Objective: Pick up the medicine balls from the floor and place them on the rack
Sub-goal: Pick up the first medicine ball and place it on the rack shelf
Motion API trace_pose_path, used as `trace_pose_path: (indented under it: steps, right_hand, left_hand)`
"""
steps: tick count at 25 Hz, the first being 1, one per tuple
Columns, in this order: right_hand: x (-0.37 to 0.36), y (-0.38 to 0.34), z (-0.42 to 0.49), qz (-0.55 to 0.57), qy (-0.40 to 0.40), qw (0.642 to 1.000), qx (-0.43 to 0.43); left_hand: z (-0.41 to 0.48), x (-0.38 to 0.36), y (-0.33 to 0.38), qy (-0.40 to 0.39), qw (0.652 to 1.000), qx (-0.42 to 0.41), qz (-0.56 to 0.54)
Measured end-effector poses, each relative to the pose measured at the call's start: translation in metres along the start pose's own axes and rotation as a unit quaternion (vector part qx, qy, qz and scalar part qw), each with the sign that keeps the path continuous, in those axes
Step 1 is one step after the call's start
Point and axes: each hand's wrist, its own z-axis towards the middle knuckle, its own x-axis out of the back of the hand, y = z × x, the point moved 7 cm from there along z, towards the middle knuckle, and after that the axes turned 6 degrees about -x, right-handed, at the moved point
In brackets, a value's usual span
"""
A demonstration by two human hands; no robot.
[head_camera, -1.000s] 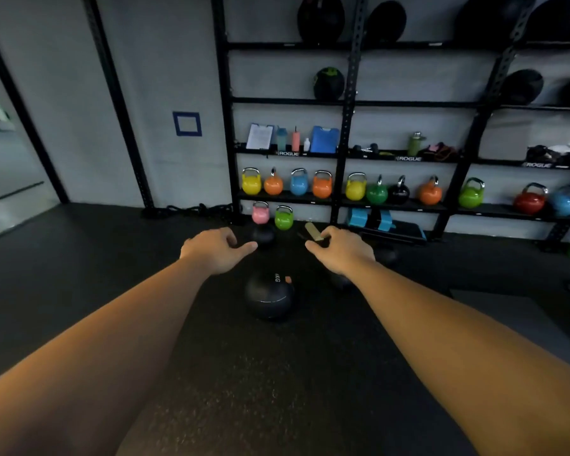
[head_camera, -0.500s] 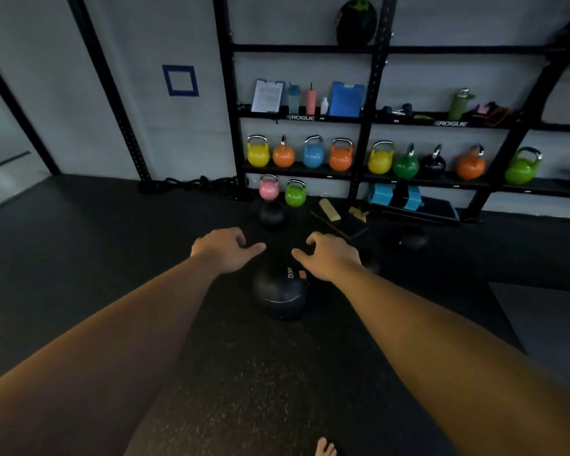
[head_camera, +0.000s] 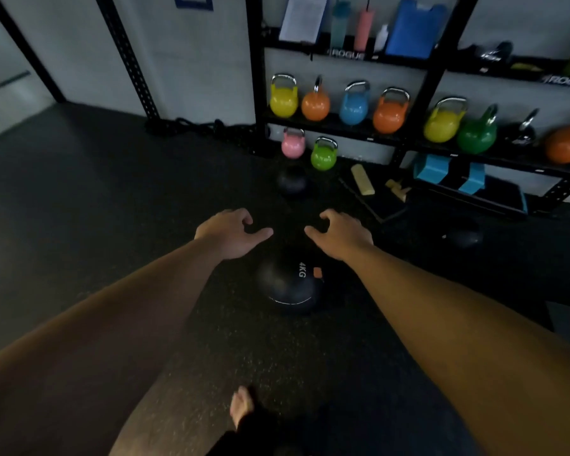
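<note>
Dim gym corner, dark speckled rubber floor (head_camera: 79, 225), black storage rack (head_camera: 428, 87) along the back wall loaded with coloured kettlebells. Early going by the look of it: three black medicine balls down on the floor, none lifted — the 4KG ball (head_camera: 288, 284) nearest, a second ball (head_camera: 292, 182) farther off by the pink kettlebell (head_camera: 293, 147), a third ball (head_camera: 463, 233) well off to the right. Left hand (head_camera: 231, 233) and right hand (head_camera: 341, 233) both empty, fingers spread and curled, hovering above and just beyond the 4KG ball, one toward each side, apparently not touching.
</note>
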Motion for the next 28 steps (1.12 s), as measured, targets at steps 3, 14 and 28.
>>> trace_pose_path:
  steps: [3,14,28]
  right_hand:
    - [-0.036,-0.004,0.071,0.003,-0.029,0.999,-0.013]
    - [-0.223,0.046,0.331,0.045,-0.163,0.977,-0.126]
    - [-0.520,0.184,0.512,0.109,-0.249,0.939,-0.212]
  left_hand:
    - [0.081,-0.023,-0.029,-0.016,1.000,0.014,-0.022]
    - [0.343,-0.194,-0.143,-0.158,0.977,0.118,-0.081]
    - [0.487,-0.527,-0.263,-0.129,0.880,0.350,-0.295]
